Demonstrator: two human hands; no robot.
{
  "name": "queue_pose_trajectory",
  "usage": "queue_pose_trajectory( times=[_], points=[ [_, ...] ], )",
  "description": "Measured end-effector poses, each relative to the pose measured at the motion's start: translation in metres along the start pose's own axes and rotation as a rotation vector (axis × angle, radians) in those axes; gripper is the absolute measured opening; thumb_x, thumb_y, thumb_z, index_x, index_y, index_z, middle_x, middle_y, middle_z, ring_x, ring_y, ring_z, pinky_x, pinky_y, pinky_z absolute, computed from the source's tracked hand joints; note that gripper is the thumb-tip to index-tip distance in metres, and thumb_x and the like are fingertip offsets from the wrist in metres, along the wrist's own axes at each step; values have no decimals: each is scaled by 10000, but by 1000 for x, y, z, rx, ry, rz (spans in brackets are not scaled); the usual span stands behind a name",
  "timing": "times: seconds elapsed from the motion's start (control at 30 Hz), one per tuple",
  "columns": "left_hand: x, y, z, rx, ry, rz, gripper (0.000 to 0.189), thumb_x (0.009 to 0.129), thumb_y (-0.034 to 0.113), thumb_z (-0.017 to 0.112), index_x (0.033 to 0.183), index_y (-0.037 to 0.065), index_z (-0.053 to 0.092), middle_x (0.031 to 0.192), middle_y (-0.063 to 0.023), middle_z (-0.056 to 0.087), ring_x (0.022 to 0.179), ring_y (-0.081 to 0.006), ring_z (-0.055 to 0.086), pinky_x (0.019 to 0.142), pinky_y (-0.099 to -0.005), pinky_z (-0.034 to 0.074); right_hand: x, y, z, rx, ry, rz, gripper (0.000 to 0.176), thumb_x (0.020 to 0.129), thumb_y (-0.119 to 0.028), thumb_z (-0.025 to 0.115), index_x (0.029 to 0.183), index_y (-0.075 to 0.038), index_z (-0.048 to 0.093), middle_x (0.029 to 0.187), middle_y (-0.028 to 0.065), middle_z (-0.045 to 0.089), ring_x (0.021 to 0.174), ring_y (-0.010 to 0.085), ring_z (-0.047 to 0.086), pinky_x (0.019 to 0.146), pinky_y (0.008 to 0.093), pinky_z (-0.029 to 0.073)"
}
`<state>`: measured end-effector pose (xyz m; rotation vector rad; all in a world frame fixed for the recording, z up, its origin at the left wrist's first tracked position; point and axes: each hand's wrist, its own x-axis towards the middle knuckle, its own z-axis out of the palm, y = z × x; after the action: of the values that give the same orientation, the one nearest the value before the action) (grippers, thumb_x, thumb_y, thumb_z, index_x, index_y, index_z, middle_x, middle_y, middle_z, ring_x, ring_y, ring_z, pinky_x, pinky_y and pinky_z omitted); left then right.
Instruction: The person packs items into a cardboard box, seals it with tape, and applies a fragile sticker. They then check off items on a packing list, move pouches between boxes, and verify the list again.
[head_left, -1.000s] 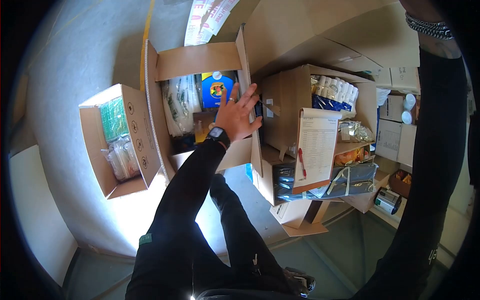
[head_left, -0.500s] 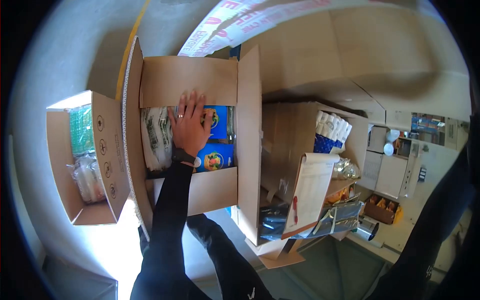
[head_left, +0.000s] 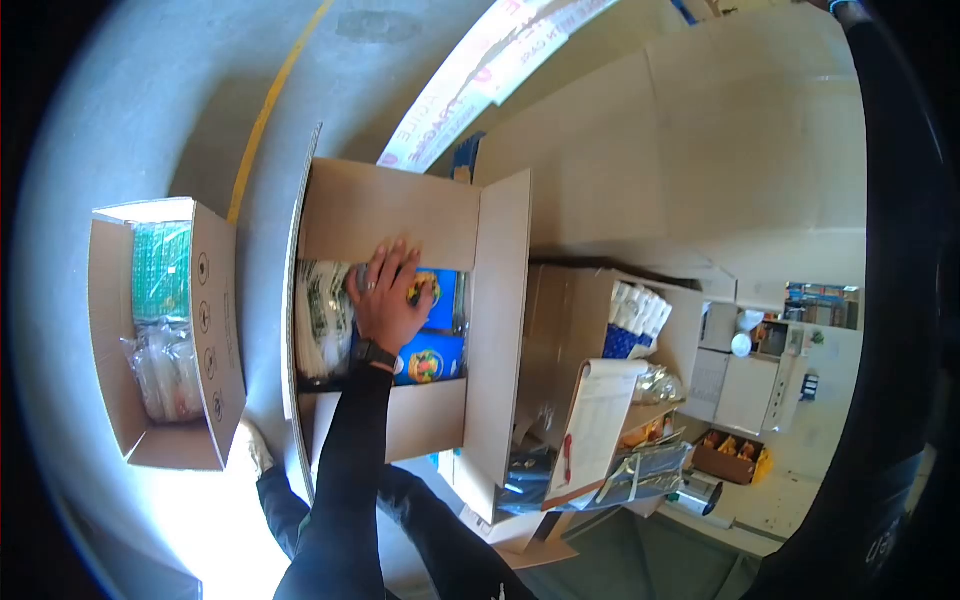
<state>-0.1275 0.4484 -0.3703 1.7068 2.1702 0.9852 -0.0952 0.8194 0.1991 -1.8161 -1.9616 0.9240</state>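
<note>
Resting palm-down in the box (head_left: 388, 208), left hand (head_left: 391, 312) has fingers spread, gripping nothing, apparently to steady 2 blue packs (head_left: 430, 359), partly under and right of the fingers. White bags (head_left: 325, 320) left of fingers, probably laid flat to fit. Right hand unseen; grip unknown.
</note>
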Motion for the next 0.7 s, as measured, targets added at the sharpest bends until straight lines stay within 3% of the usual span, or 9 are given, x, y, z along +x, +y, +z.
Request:
queue_pose_trajectory(
  times=[0.07, 0.1, 0.27, 0.37, 0.4, 0.43, 0.47, 0.57, 0.7],
  points=[
    [-3, 0, -3, -22, -11, -10, 474, 830, 381, 653, 1279, 229, 642, 1437, 6, 531, 1357, -225, 434, 1111, -560, 222, -1, -14, 5, -193, -80, 36, 149, 947, -190, 635, 842, -88, 610, 636, -10, 618, 469, 101, 537, 419, 284, 468],
    [1, -1, -4, -28, -14, -10, 475, 828, 382, 654, 1278, 231, 643, 1436, 6, 533, 1351, -225, 438, 1111, -559, 223, 17, -25, -14, -12, 99, -8, 256, 967, -165, 642, 1132, 26, 600, 672, 40, 571, 474, 117, 487, 410, 278, 433],
    [1, -3, -2, -77, 5, -23, 494, 804, 382, 670, 1277, 245, 643, 1441, 15, 528, 1340, -220, 446, 1097, -576, 245, 49, -70, -60, -226, 639, -384, 175, 971, -113, 593, 964, 52, 650, 805, 151, 671, 615, 191, 610, 510, 323, 480],
    [2, -4, -2, -97, 9, -31, 502, 795, 385, 677, 1276, 246, 644, 1439, 19, 530, 1330, -217, 452, 1094, -572, 249, -27, -52, 51, -84, 420, -718, 240, 983, -136, 563, 1038, 75, 664, 898, 186, 694, 657, 217, 626, 558, 332, 519],
    [4, -3, -2, -95, 6, -38, 502, 795, 385, 677, 1276, 246, 644, 1439, 19, 530, 1330, -217, 452, 1094, -572, 249, -32, -31, 53, -201, 166, -784, 456, 946, -262, 661, 1307, 7, 586, 1166, 284, 658, 829, 343, 697, 710, 381, 610],
    [3, -2, -3, -93, 16, -40, 474, 798, 391, 672, 1248, 243, 658, 1427, 35, 538, 1321, -195, 456, 1090, -564, 258, -61, 10, 89, -361, 334, -892, 272, 958, -268, 627, 1117, -58, 693, 854, 6, 662, 715, 78, 551, 721, 248, 438],
    [3, -4, -3, -87, 28, -36, 448, 800, 398, 667, 1219, 241, 672, 1414, 51, 547, 1312, -172, 461, 1085, -555, 266, -87, 42, 113, -500, 286, -895, 233, 971, -247, 597, 1052, -45, 679, 802, -15, 623, 722, 79, 537, 688, 233, 425],
    [4, -5, -3, -107, 47, -43, 417, 804, 397, 664, 1190, 241, 688, 1378, 52, 577, 1284, -172, 489, 1087, -553, 265, -158, 171, 196, -18, 125, -283, 254, 1008, -274, 589, 1084, -42, 660, 918, 1, 672, 826, 79, 618, 734, 240, 501],
    [10, -1, -1, -88, 73, -73, 372, 799, 379, 679, 1133, 219, 708, 1311, 52, 628, 1242, -176, 525, 1055, -541, 291, -246, 359, 281, -240, 137, -53, 525, 929, -348, 686, 1299, -9, 534, 1125, 131, 646, 1043, 216, 621, 909, 344, 495]
  ],
)
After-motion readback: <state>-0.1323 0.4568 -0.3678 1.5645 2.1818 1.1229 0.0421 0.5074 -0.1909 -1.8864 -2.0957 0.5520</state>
